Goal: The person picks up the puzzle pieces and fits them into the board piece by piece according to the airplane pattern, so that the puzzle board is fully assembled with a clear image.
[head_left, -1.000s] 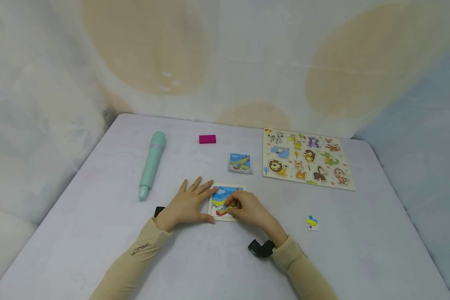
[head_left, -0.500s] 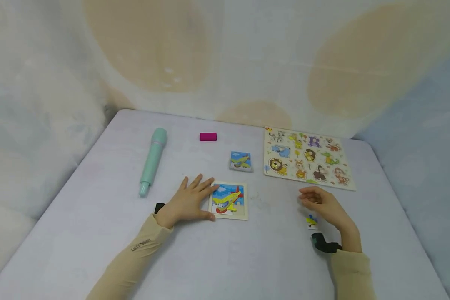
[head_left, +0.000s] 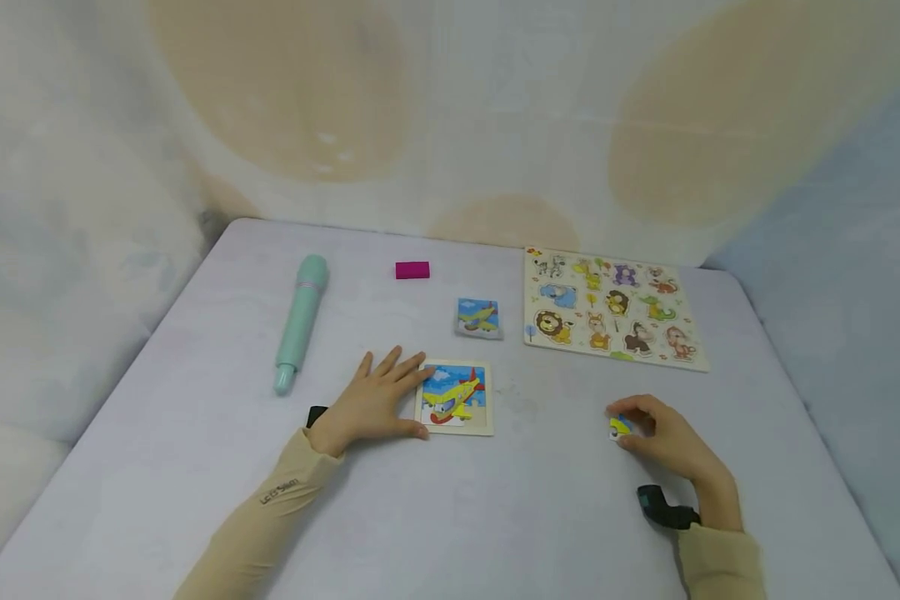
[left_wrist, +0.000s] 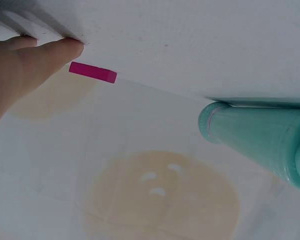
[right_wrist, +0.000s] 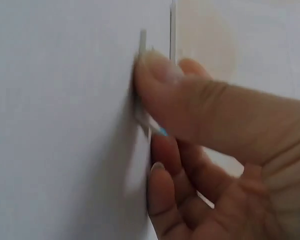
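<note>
A small framed airplane jigsaw puzzle (head_left: 480, 427) lies on the table in the head view, a yellow plane on blue sky. My left hand (head_left: 375, 402) lies spread at its left side, fingertips and thumb touching the frame's edge. Off to the right, my right hand (head_left: 663, 433) pinches a puzzle piece (head_left: 618, 428) between thumb and fingers, partly hidden by them. In the right wrist view the piece (right_wrist: 143, 40) shows edge-on at the thumb tip, close to the table.
Behind the frame lies a small airplane picture block (head_left: 478, 318). An animal peg puzzle board (head_left: 607, 357) sits at the back right. A magenta block (head_left: 412, 270) is at the back, and a mint-green tube-shaped object (head_left: 300, 325) lies left of my left hand.
My right hand has left the framed puzzle, moved right and taken hold of the loose piece there. My left hand has stayed at the frame.
</note>
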Demonstrator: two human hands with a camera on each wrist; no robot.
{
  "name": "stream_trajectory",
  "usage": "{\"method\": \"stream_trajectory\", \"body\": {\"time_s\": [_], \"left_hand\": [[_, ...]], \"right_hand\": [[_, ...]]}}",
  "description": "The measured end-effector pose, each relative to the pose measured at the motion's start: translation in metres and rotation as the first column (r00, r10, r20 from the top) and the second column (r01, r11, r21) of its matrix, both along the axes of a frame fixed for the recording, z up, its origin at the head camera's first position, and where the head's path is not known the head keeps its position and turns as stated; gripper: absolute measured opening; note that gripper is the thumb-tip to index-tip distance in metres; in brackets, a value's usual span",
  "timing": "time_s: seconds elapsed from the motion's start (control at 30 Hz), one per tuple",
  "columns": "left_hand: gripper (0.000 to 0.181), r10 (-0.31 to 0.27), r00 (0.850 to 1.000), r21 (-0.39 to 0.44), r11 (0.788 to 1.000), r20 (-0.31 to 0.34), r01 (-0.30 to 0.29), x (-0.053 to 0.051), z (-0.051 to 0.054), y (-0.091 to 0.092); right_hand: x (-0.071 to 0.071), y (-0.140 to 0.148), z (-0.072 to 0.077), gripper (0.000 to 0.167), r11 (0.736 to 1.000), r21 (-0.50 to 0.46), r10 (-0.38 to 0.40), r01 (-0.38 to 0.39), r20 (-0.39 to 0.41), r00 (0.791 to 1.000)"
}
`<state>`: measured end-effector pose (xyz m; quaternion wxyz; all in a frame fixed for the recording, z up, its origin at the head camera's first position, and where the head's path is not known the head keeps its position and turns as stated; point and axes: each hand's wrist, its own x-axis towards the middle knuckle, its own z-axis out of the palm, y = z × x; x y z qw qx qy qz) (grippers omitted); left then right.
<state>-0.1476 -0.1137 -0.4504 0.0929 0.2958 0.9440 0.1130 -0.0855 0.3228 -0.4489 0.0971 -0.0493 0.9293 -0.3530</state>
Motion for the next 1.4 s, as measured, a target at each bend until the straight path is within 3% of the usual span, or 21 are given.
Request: {"method": "stream_trajectory", "body": {"time_s": [0.17,0.33,0.43,0.53,0.67,0.77,1.03,1.4], "left_hand": [[0.095,0.013,1.000,-0.009,1.000,0.002,-0.013,0.000,0.001,-0.001],[0.096,0.021,1.000,-0.002,1.000,0.000,-0.021,-0.001,0.002,-0.002],[0.096,0.024,1.000,0.000,1.000,-0.003,-0.024,-0.001,0.003,-0.002],[0.096,0.023,1.000,0.001,1.000,0.013,-0.023,0.000,0.004,-0.001],[0.095,0.012,1.000,0.003,1.000,0.016,-0.012,0.003,0.004,0.002],[0.095,0.002,1.000,0.001,1.000,0.007,-0.002,0.005,0.003,0.004],[0.095,-0.006,1.000,-0.019,1.000,0.007,0.006,0.010,0.000,0.002],[0.096,0.005,1.000,-0.023,1.000,0.010,-0.004,0.009,0.001,0.000]], "right_hand": [[-0.023,-0.020,0.002,0.030,1.000,-0.004,-0.020,0.020,-0.013,1.000],[-0.044,-0.047,0.009,0.027,0.997,-0.054,0.053,-0.049,0.070,0.996],[-0.053,-0.069,0.013,0.023,0.991,-0.098,0.102,-0.094,0.080,0.992],[-0.058,-0.096,0.016,0.019,0.975,-0.158,0.173,-0.158,0.085,0.981],[-0.062,-0.131,0.019,0.015,0.935,-0.216,0.302,-0.281,0.068,0.951],[-0.063,-0.151,0.017,0.014,0.917,-0.232,0.346,-0.325,0.057,0.936],[-0.058,-0.172,0.000,0.016,0.908,-0.301,0.325,-0.290,0.073,0.943],[-0.059,-0.179,-0.003,0.015,0.939,-0.268,0.250,-0.216,0.100,0.963]]}}
